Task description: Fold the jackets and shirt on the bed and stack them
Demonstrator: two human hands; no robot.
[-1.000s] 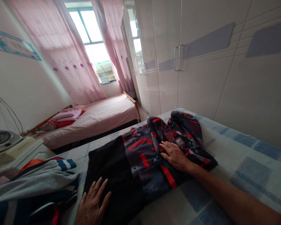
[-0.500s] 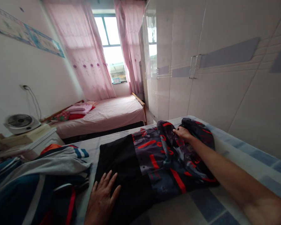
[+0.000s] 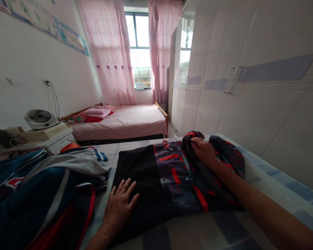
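A black top with a grey and red pattern [image 3: 139, 166] lies across the bed, its black part flat at the left and its patterned part bunched at the right. My left hand [image 3: 121, 199] rests palm down on the black part, fingers spread. Over at the bunched end, my right hand [image 3: 205, 151] is closed on a raised fold of the patterned cloth; its fingertips are partly hidden by the fabric. More of the same cloth [image 3: 231, 152] lies crumpled beyond my right wrist.
Left of the top is a heap of blue, grey and red clothes [image 3: 49, 194]. The bed's checked sheet [image 3: 266, 173] extends to the right, near a white wardrobe [image 3: 273, 121]. A small fan [image 3: 41, 118] stands behind the heap. A pink-sheeted bed [image 3: 135, 119] is by the window.
My right hand has drawn the gripped fold slightly left and its back now turns more toward me. My left hand stays flat on the black cloth. The view has swung a little left.
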